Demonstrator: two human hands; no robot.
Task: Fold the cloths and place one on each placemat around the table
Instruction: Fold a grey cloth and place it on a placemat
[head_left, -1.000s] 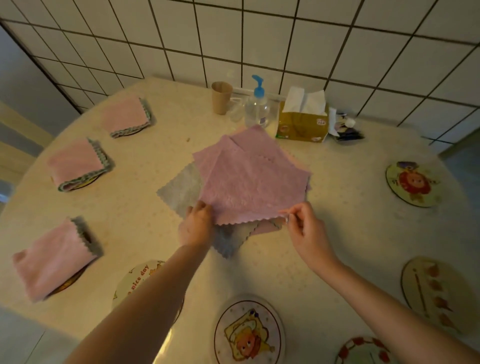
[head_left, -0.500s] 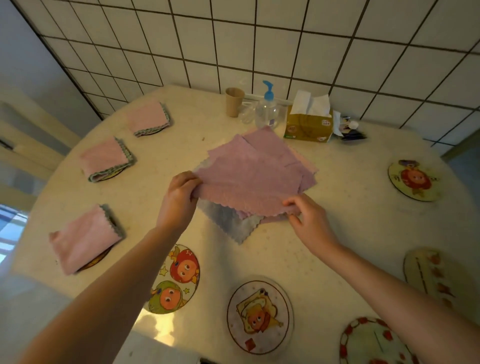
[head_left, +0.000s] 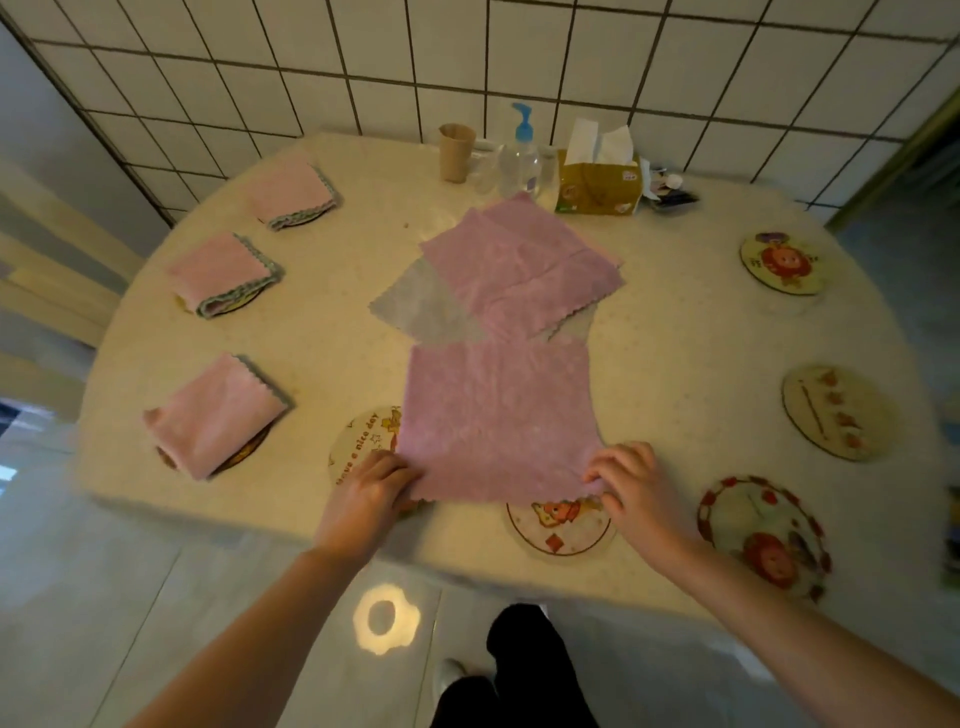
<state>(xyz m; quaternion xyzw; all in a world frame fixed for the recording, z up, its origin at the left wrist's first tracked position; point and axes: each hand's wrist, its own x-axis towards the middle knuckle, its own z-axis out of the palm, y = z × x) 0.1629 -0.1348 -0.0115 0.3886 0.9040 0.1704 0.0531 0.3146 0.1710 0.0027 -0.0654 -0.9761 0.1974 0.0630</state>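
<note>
A pink cloth lies spread flat near the table's front edge. My left hand pinches its near left corner and my right hand pinches its near right corner. The cloth partly covers two round placemats, one at the left and one at the right. Behind it sits a loose pile of pink and grey cloths in the table's middle. Three folded pink cloths rest on placemats along the left side.
Three bare placemats lie along the right side. At the back by the tiled wall stand a brown cup, a pump bottle and a tissue box. The table edge is just below my hands.
Both hands have pulled the top pink cloth off the pile toward the front edge and laid it flat. The camera has drawn back, showing the floor and my legs.
</note>
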